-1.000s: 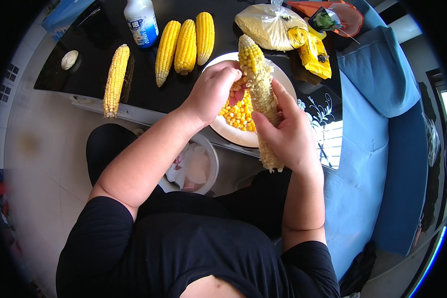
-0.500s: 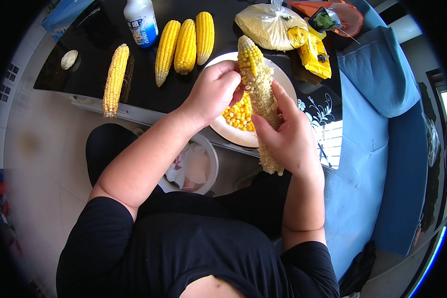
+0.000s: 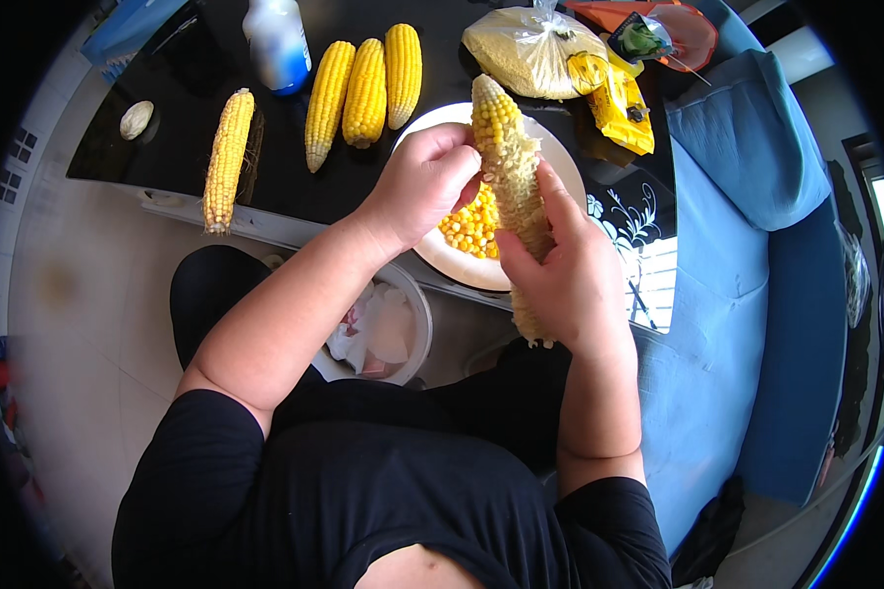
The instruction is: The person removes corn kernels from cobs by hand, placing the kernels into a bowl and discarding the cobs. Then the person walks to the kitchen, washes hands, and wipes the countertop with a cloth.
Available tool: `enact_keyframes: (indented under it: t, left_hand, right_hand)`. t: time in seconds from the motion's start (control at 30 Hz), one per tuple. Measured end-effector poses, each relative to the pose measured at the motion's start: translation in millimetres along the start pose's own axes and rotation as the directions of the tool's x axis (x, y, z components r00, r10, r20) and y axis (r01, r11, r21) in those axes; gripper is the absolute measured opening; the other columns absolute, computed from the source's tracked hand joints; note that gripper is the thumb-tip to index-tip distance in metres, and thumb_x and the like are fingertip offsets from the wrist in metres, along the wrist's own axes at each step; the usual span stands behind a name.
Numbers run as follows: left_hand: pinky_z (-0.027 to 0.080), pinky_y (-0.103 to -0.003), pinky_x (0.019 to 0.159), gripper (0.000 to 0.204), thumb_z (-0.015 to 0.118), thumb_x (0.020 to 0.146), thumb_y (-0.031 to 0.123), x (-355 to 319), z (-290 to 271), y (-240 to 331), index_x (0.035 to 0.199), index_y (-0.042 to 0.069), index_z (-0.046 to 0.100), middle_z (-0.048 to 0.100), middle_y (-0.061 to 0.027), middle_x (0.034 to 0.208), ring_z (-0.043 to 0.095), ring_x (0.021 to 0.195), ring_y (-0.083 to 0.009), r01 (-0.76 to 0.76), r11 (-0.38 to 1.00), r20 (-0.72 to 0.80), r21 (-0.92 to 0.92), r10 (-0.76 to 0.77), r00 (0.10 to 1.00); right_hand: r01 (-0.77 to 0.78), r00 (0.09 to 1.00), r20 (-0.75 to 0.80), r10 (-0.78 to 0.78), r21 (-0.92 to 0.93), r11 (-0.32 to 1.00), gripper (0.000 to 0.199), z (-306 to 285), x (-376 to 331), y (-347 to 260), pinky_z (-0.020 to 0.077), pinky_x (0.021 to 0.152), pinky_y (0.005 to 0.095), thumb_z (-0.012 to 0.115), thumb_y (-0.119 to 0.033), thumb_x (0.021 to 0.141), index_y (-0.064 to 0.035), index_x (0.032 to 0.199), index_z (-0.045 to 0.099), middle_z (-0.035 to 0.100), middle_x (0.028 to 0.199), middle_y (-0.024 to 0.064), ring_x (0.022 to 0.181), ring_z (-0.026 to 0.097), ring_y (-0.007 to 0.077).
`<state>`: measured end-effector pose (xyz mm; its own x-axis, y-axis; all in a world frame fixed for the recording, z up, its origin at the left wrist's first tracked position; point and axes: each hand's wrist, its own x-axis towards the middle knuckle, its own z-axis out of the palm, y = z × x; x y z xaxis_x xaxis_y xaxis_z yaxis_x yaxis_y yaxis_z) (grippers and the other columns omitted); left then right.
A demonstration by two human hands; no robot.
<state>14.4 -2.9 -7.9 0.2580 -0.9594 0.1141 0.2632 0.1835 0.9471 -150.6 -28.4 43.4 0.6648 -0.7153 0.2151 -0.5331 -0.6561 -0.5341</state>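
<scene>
My right hand (image 3: 570, 285) grips the half-stripped corn cob (image 3: 511, 167) over the white plate (image 3: 560, 167); left hand (image 3: 427, 182) curled, thumb on kernels. I'd push rows off steadily, cob kept above plate.

Bottle (image 3: 277, 39) top beyond the upper edge

L hand (image 3: 424, 187) & R hand (image 3: 567, 278) curled, touching

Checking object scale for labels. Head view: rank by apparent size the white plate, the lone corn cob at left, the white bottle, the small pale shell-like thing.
1. White plate, though hands and a cob cover part of it.
2. Lone corn cob.
3. White bottle, cut off by the top edge, so its rank is unsure.
4. Small pale thing.
</scene>
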Motion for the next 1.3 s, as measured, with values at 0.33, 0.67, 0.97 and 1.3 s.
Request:
enact_keyframes:
  t: [0.33,0.67,0.97,1.3]
  left_hand:
    - [0.035,-0.018,0.049,0.024,0.042,0.086,0.024,-0.6,4.4,8.0,0.079,0.004,0.054,0.049,0.0016,0.064,0.044,0.054,-0.0043,0.022,1.0,0.005,-0.014,-0.022,1.0]
    - [0.039,-0.02,0.054,0.025,0.041,0.086,0.025,1.1,1.4,9.6,0.08,0.004,0.054,0.051,-0.0001,0.068,0.047,0.059,-0.0057,0.093,0.992,0.037,-0.084,-0.09,0.995]
    - [0.037,-0.018,0.056,0.022,0.042,0.088,0.022,10.6,6.9,41.1,0.095,0.004,0.052,0.053,-0.0011,0.078,0.048,0.066,-0.0066,0.041,0.981,0.23,0.191,-0.086,0.969]
    - [0.045,-0.026,0.076,0.022,0.045,0.085,0.012,21.9,11.0,47.2,0.1,0.0,0.056,0.06,-0.0066,0.09,0.057,0.082,-0.0137,-0.115,0.893,0.276,0.435,-0.011,0.961]
  right_hand:
    - [0.014,0.999,-0.029,-0.019,-0.17,0.985,0.066,1.4,-1.0,-4.0,0.0481,0.057,0.0375,0.062,-0.026,0.071,-0.0071,0.13,0.037,0.057,0.08,0.0162,0.066,0.059,0.0304]
    - [0.065,0.995,-0.055,-0.085,-0.3,0.952,0.068,0.5,-4.4,-6.1,0.0477,0.051,0.0352,0.063,-0.027,0.071,-0.008,0.13,0.036,0.056,0.076,0.0144,0.059,0.058,0.0275]
    - [0.092,0.975,-0.174,-0.137,-0.246,0.965,0.066,-5.6,-3.0,2.1,0.0475,0.049,0.0344,0.064,-0.024,0.07,-0.007,0.129,0.039,0.056,0.075,0.0145,0.057,0.058,0.0272]
    - [0.069,0.981,-0.195,0.018,0.427,0.902,0.058,-16.8,-0.8,23.8,0.0467,0.073,0.0241,0.064,-0.01,0.078,0.004,0.127,0.037,0.058,0.094,0.0112,0.082,0.056,0.0115]
